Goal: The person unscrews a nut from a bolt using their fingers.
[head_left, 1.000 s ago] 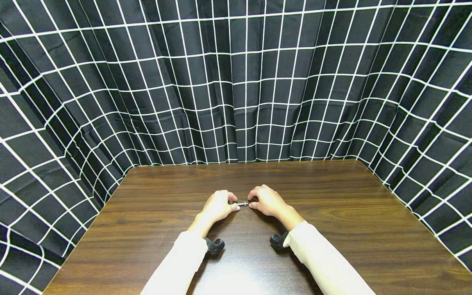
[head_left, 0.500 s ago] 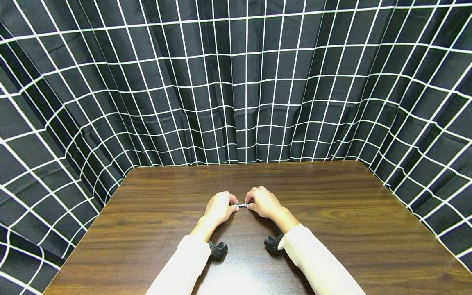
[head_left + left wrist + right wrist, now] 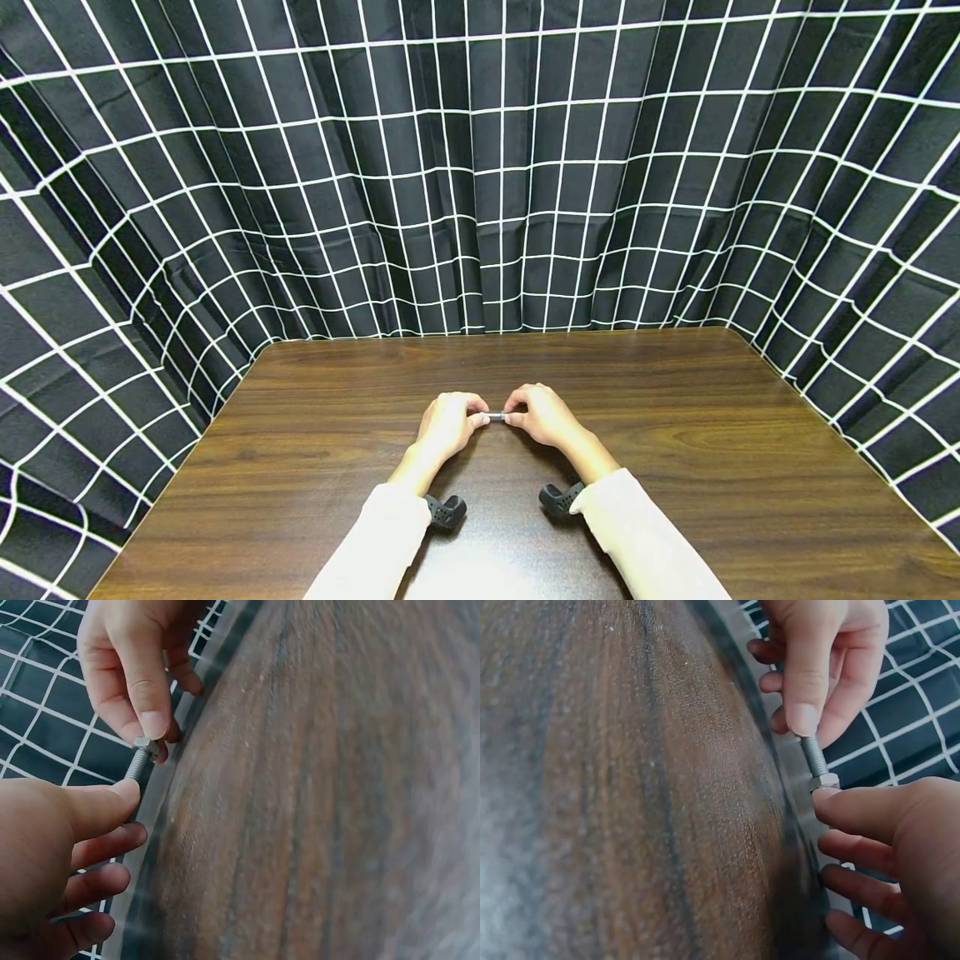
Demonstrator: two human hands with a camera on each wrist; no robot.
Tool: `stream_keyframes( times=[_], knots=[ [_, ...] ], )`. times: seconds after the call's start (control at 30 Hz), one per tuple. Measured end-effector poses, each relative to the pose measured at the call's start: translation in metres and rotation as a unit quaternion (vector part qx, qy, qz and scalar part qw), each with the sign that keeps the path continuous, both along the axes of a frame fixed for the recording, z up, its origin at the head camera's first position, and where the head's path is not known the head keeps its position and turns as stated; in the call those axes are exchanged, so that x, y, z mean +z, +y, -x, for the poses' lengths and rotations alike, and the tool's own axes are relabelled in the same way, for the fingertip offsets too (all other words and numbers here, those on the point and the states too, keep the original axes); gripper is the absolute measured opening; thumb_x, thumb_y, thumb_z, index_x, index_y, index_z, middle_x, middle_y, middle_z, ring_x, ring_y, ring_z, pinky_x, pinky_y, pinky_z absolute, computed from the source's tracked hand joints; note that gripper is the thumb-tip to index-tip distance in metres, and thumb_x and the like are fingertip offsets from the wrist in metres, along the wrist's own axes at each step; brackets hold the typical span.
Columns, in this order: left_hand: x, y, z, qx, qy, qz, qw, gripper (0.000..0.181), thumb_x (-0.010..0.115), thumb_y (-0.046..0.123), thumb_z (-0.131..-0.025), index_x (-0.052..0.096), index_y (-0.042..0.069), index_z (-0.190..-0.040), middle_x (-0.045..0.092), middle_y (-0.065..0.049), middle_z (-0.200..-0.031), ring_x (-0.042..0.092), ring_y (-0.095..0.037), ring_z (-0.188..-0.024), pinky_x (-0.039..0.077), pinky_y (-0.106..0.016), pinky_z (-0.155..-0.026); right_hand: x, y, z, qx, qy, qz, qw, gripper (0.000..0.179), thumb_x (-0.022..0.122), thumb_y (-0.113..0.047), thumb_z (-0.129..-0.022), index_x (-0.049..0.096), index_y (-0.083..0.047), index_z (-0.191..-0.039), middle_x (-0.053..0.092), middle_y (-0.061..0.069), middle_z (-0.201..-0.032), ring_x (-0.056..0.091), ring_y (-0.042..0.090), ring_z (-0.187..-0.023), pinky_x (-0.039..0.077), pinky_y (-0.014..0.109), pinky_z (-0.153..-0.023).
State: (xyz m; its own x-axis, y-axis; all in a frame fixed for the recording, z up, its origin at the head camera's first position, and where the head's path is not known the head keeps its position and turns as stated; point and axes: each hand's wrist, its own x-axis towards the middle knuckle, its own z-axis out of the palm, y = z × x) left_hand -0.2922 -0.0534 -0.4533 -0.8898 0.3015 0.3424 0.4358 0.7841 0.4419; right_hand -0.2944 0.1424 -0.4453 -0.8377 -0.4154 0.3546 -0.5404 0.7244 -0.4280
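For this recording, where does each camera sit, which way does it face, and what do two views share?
Head: worn on the head, facing forward and down over table and curtain; white sleeves, left grip and right grip show.
Left wrist: on that wrist, facing the threaded bolt; left grip near, lower left; right grip beyond, top.
Right wrist: on that wrist, facing the same bolt; right grip near, lower right; left grip beyond, top.
Shared: both wrist views show the hex piece at the right grip's thumb.

Bolt (image 3: 814,756) seemingly above table (image 3: 660,400), before curtain (image 3: 487,192)
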Motion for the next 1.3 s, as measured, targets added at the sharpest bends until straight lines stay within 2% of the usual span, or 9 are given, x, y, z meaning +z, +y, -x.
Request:
stream_keyframes(
  times=[0.27,0.4,0.57,0.77,0.93,1.07,1.3],
  knots=[
    [0.002,0.006,-0.001,-0.012,0.006,-0.017,0.9998,0.010,0.076,0.026,-0.083,0.075,0.020,-0.091,0.072,0.011,-0.090,0.065,-0.015,-0.089,0.049,-0.035,-0.076,-0.004,0.009,-0.005,-0.013,-0.036,0.073,0.9966,0.008,0.076,-0.007,-0.080,0.069,-0.011,-0.079,0.066,-0.002,-0.084,0.060,0.017,-0.081,0.049,0.038,-0.076],
    [0.000,0.006,-0.001,-0.024,-0.011,-0.071,0.9971,0.010,0.077,0.020,-0.083,0.075,0.014,-0.091,0.072,0.007,-0.085,0.066,-0.011,-0.082,0.050,-0.033,-0.073,-0.005,0.011,-0.007,-0.010,-0.035,0.093,0.9950,0.005,0.075,-0.008,-0.081,0.070,-0.011,-0.081,0.065,-0.004,-0.082,0.061,0.014,-0.079,0.049,0.035,-0.074],
    [0.001,0.007,-0.001,-0.033,-0.024,-0.131,0.9906,0.011,0.076,0.017,-0.082,0.075,0.011,-0.092,0.072,0.006,-0.082,0.064,-0.009,-0.077,0.050,-0.031,-0.070,-0.006,0.013,-0.007,-0.017,-0.032,0.125,0.9915,0.005,0.076,-0.010,-0.082,0.071,-0.012,-0.083,0.068,-0.004,-0.083,0.063,0.016,-0.081,0.049,0.038,-0.075],
    [0.010,0.008,-0.003,-0.042,-0.026,-0.169,0.9844,0.014,0.077,0.015,-0.080,0.075,0.009,-0.093,0.071,0.006,-0.077,0.059,-0.007,-0.066,0.047,-0.027,-0.062,0.002,0.015,-0.010,-0.033,-0.052,0.179,0.9820,0.006,0.076,-0.010,-0.082,0.072,-0.011,-0.086,0.071,-0.001,-0.087,0.065,0.020,-0.082,0.050,0.034,-0.069],
    [0.020,0.007,-0.005,-0.059,-0.013,-0.196,0.9788,0.015,0.077,0.011,-0.079,0.075,0.007,-0.093,0.070,0.003,-0.076,0.059,-0.009,-0.065,0.046,-0.026,-0.060,0.007,0.015,-0.010,-0.034,-0.062,0.216,0.9738,0.006,0.074,-0.013,-0.084,0.073,-0.010,-0.089,0.071,-0.001,-0.089,0.062,0.018,-0.083,0.048,0.031,-0.069],
    [0.028,0.006,-0.007,-0.065,-0.013,-0.209,0.9756,0.017,0.077,0.010,-0.080,0.075,0.004,-0.095,0.071,0.002,-0.079,0.060,-0.011,-0.066,0.047,-0.026,-0.060,0.010,0.015,-0.011,-0.035,-0.082,0.268,0.9593,0.007,0.073,-0.011,-0.086,0.072,-0.009,-0.092,0.071,0.002,-0.090,0.061,0.016,-0.078,0.049,0.030,-0.066],
    [0.040,0.007,-0.010,-0.050,-0.003,-0.237,0.9702,0.015,0.078,0.015,-0.080,0.075,0.009,-0.093,0.072,0.005,-0.079,0.063,-0.014,-0.068,0.048,-0.027,-0.062,0.019,0.011,-0.013,-0.022,-0.136,0.383,0.9134,0.017,0.070,-0.009,-0.088,0.069,0.002,-0.100,0.070,0.009,-0.092,0.061,0.019,-0.082,0.050,0.029,-0.064]
  ],
)
